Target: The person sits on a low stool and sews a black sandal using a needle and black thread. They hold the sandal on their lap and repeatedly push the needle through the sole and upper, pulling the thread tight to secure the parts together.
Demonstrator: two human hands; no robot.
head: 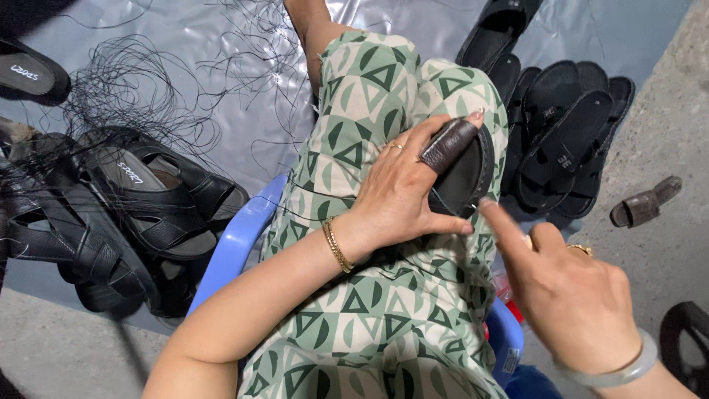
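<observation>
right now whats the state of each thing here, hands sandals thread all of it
left hand: clamped on a black sandal sole, a brown leather guard on one finger
black sandal sole: tilted on edge against the knee
right hand: free, index finger touching the sole's rim
finished black sandals: heaped at left, straps on
flat black soles: stacked at right
black thread: loose and tangled
blue plastic chair: sat on

Black sandals (140, 199) and loose thread (148, 89) are crowding the plastic sheet's (221, 44) left side; stacked soles (569, 140) are blocking its right edge. Bare sheet is lying open between them, and bare concrete floor (665, 96) beyond.
</observation>
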